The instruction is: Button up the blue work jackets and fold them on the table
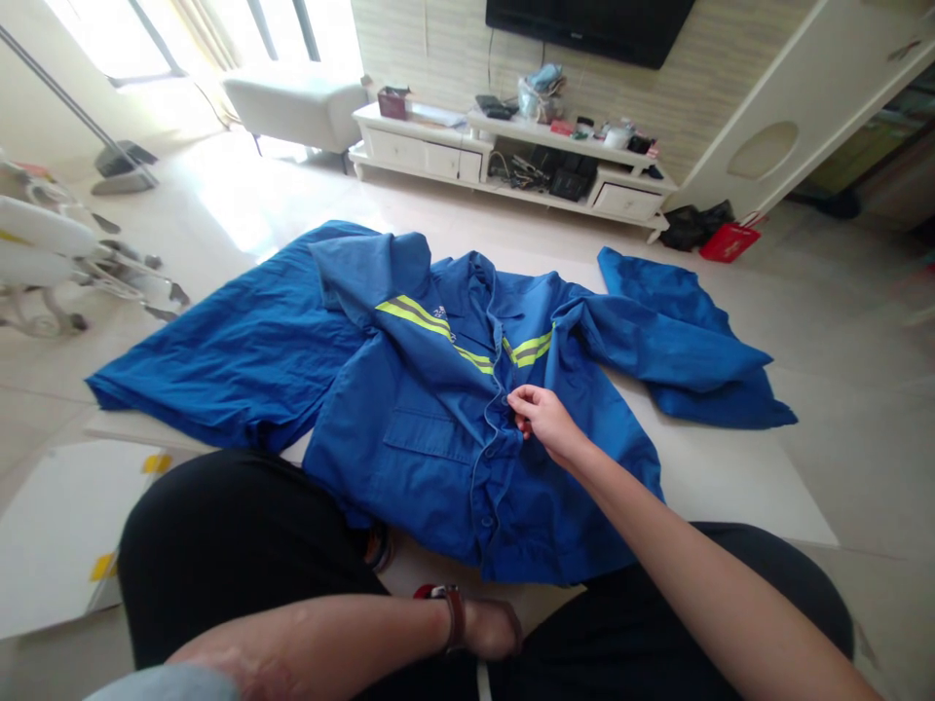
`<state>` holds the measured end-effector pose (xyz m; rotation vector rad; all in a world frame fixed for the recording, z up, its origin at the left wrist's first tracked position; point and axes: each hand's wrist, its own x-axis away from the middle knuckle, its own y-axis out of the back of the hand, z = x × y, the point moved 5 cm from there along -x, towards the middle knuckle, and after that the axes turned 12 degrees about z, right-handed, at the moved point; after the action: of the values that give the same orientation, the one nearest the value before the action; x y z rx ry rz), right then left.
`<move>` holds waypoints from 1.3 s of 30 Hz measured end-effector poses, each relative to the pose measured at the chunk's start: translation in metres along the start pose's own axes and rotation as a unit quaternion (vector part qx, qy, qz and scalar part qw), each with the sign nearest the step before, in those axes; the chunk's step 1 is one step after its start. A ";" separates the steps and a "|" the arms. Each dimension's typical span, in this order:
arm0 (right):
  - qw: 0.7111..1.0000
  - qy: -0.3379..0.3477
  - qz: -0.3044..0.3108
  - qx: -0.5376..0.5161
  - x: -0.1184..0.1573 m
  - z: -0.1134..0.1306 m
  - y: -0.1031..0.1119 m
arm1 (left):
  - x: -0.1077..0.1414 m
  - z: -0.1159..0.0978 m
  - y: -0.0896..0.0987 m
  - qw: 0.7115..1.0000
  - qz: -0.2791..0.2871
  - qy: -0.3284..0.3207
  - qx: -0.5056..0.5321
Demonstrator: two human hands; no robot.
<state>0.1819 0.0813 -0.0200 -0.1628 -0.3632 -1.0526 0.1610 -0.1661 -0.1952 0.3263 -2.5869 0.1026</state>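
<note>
A blue work jacket (430,389) lies front up before me, with yellow-and-grey reflective stripes across its chest and buttons down its front. My right hand (544,419) is closed in a pinch at the front opening, thumb and finger on the cloth beside a button (504,400). Lower buttons show on the flap below it. Close to my lap, under the jacket's hem, is my left hand (493,628), with a brown band on the wrist. It is apart from the jacket, and its fingers are hidden.
Blue cloth (234,341) spreads out at the left, and more folded blue cloth (679,292) lies at the right. A white board (760,477) is beneath them. A white TV cabinet (409,146) with clutter stands at the back, a red bag (730,241) beside it.
</note>
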 end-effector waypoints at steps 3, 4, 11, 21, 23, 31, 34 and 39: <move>1.000 0.002 0.002 0.002 0.000 0.000 0.000 | -0.004 0.017 -0.006 0.999 0.036 0.023 0.026; 1.000 0.003 0.002 0.003 0.000 0.000 -0.001 | -0.005 0.022 -0.007 0.998 0.040 0.028 0.047; 1.000 0.003 -0.003 0.006 -0.002 -0.004 0.000 | -0.021 0.033 -0.007 0.997 0.042 0.035 0.050; 1.000 0.008 0.000 0.014 -0.004 -0.006 -0.001 | -0.019 0.039 -0.007 0.988 -0.076 0.132 0.014; 1.000 0.007 0.000 0.014 -0.003 -0.005 -0.002 | -0.016 0.040 -0.008 0.983 -0.116 0.141 0.004; 1.000 0.009 0.002 0.018 -0.002 -0.005 -0.002 | -0.015 0.030 -0.020 0.989 -0.086 0.119 0.032; 1.000 0.012 0.002 0.022 -0.003 -0.005 -0.002 | 0.001 0.025 -0.024 0.989 -0.054 0.132 0.047; 1.000 0.015 0.005 0.022 -0.003 -0.006 -0.003 | 0.026 0.012 -0.031 0.989 -0.040 0.139 0.024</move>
<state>0.1792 0.0807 -0.0265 -0.1086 -0.3578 -1.0353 0.1414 -0.2035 -0.1919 0.4036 -2.2958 0.1695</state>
